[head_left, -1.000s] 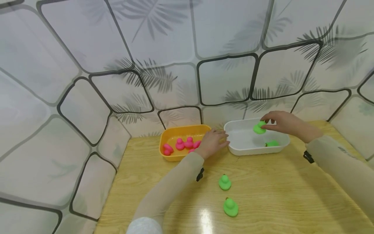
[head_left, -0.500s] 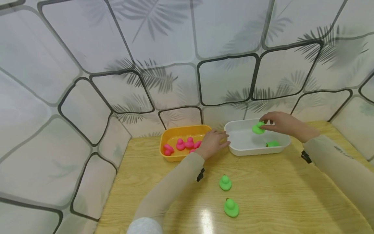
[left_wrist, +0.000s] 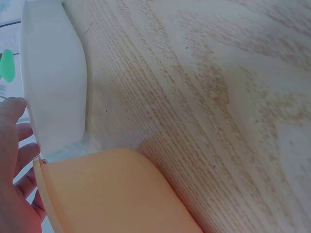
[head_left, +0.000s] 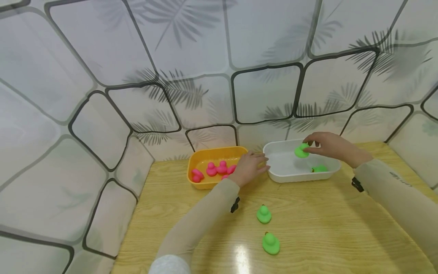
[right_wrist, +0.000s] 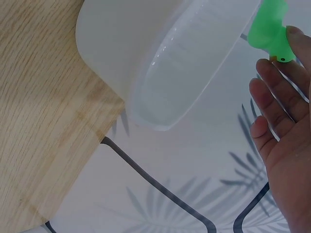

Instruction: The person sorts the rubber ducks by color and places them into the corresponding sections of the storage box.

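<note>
Over the white tray, my right hand pinches a green toy duck between thumb and fingertips. The right wrist view shows that duck above the tray's rim, its small eye and beak visible. Another green duck lies inside the white tray. My left hand reaches across the near right corner of the orange tray, fingers extended to the white tray's left rim. In the left wrist view its fingertips touch the white tray near where both rims meet. Several pink ducks lie in the orange tray.
Two more green ducks stand on the wooden table: one nearer the trays, the other closer to me. Behind the trays rises a patterned wall, which also bounds the table on the left and right.
My right hand has shifted slightly left and down, still holding the green duck over the white tray. The left hand and the other ducks have stayed put.
</note>
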Demonstrator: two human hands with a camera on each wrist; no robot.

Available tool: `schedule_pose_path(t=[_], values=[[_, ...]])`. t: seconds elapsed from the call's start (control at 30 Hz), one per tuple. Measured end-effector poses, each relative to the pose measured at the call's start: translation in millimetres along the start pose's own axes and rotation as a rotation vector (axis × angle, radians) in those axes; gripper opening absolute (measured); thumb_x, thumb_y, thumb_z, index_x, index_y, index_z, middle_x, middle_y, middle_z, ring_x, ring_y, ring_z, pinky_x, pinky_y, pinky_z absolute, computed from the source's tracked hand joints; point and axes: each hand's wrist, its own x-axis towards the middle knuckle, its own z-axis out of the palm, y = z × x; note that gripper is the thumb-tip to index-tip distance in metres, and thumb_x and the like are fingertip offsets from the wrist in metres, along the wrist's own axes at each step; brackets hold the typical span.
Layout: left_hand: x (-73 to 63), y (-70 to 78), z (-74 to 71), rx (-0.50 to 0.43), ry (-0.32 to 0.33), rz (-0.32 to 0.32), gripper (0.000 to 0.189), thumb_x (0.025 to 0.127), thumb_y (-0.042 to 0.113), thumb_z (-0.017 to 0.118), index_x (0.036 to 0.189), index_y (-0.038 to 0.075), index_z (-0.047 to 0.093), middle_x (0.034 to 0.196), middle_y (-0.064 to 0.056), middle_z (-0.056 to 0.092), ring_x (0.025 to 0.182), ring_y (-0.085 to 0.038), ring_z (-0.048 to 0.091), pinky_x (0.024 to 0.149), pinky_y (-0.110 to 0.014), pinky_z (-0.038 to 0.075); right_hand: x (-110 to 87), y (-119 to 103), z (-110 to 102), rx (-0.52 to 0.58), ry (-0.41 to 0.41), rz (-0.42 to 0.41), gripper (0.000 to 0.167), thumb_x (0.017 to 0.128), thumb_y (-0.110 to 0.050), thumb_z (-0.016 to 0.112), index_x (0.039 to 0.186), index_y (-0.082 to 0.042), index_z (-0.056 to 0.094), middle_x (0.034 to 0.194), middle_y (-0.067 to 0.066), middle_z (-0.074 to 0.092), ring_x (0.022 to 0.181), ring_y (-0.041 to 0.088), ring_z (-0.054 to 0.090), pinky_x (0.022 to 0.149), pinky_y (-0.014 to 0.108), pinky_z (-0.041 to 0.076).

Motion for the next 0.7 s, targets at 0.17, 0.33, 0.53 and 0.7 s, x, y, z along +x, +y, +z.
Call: schedule_pose_path(t=[0.17,0.33,0.53,0.7], values=[[0.0,-0.3,0.0,-0.005,0.002,-0.001,0.042,0.106,0.043,0.060,0.139,0.020,0.069,0.148,0.001,0.061,0.127,-0.023,0.056,0.105,-0.037,0.048,0.2,-1.0,2.1,0.003,0.002,-0.007,0.036,0.096,-0.027,0.078,0.119,-0.001,0.074,0.104,0.004,0.073,0.087,0.020,0.064,0.072,0.043,0.054],[0.2,-0.2,0.8,0.000,0.009,0.004,0.041,0.106,0.043,0.060,0.138,0.020,0.069,0.147,0.001,0.062,0.126,-0.023,0.056,0.104,-0.037,0.049,-0.2,-1.6,5.2,0.009,0.002,-0.017,0.033,0.095,-0.025,0.078,0.119,-0.002,0.074,0.103,0.004,0.073,0.087,0.020,0.064,0.072,0.042,0.054],[0.5,-0.2,1.9,0.001,0.009,0.004,0.042,0.106,0.043,0.060,0.139,0.020,0.068,0.148,0.001,0.062,0.127,-0.023,0.056,0.105,-0.038,0.049,-1.0,1.3,10.9,0.014,0.003,-0.050,0.026,0.096,-0.018,0.077,0.117,-0.004,0.075,0.104,0.005,0.072,0.086,0.019,0.063,0.072,0.041,0.053],[0.9,-1.1,2.7,0.009,0.002,0.000,0.043,0.106,0.044,0.058,0.141,0.020,0.067,0.149,0.001,0.060,0.128,-0.023,0.055,0.106,-0.038,0.048,-3.1,3.0,11.9,0.011,0.001,-0.068,0.023,0.097,-0.017,0.075,0.116,-0.004,0.075,0.101,0.002,0.071,0.083,0.017,0.062,0.070,0.040,0.052]])
